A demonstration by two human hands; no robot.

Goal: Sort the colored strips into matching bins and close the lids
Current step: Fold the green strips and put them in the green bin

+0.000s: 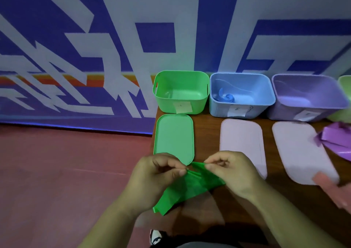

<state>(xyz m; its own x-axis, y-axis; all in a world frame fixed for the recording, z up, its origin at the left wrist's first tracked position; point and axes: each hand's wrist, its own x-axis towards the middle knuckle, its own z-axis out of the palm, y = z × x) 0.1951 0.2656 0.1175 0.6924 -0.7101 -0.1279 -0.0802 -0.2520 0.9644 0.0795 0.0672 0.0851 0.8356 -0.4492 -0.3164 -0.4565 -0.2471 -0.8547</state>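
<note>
Both hands hold a crumpled green strip (pixel 185 187) over the table's near left corner. My left hand (pixel 154 177) pinches its upper left part; my right hand (pixel 230 169) pinches its top edge. Behind them lies a green lid (pixel 173 135), and beyond it an open green bin (pixel 180 91) with nothing visible inside. To its right stand an open blue bin (pixel 241 95) holding a rolled blue strip (pixel 227 97), and an open purple bin (pixel 307 97). A purple strip (pixel 336 139) lies at the right edge.
Two pale lids (pixel 242 143) (pixel 302 150) lie in front of the blue and purple bins. Another person's hand (pixel 334 190) enters at the right. A light green bin (pixel 344 84) shows at the far right. The brown table (pixel 207 129) ends at its left edge over red floor.
</note>
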